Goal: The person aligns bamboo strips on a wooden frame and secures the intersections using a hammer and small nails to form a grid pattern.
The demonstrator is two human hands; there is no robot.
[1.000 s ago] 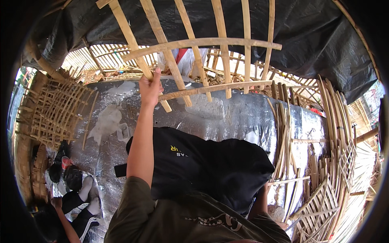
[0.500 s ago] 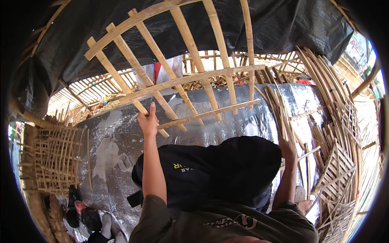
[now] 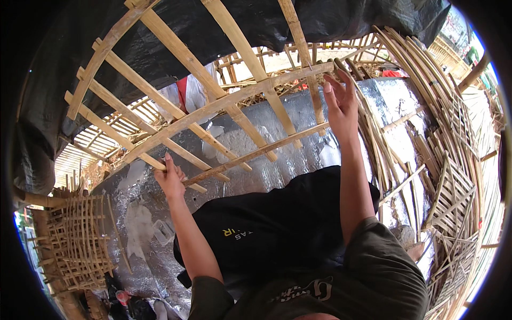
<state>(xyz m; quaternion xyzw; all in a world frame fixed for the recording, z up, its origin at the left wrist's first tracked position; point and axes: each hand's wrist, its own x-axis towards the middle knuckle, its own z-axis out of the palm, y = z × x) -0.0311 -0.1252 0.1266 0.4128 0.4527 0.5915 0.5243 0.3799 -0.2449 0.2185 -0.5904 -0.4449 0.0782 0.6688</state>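
Note:
A bamboo lattice frame point(image 3: 250, 96) stands raised and tilted before me, its long slats crossed by several curved bars. Closed round the lower end of its leftmost slat is my left hand point(image 3: 170, 180), thumb pointing up. My right hand point(image 3: 343, 106) is at the frame's right side, by the ends of the middle and lower crossbars. Its fingers are raised and apart, and whether they touch the bamboo is hard to tell. A black cloth point(image 3: 277, 218) with small lettering covers my lap below the frame.
Shiny silver sheeting point(image 3: 154, 192) covers the ground. Bundled bamboo strips point(image 3: 426, 106) and small lattice pieces point(image 3: 453, 194) lie along the right. A woven bamboo panel point(image 3: 74, 234) is at the left. Black plastic sheeting point(image 3: 176, 32) hangs behind the frame. A clear plastic container point(image 3: 162, 232) lies left.
The frame has shifted left and tilted, its left side lower, with my left hand still on it. My right hand has risen from beside my lap to the frame's right side.

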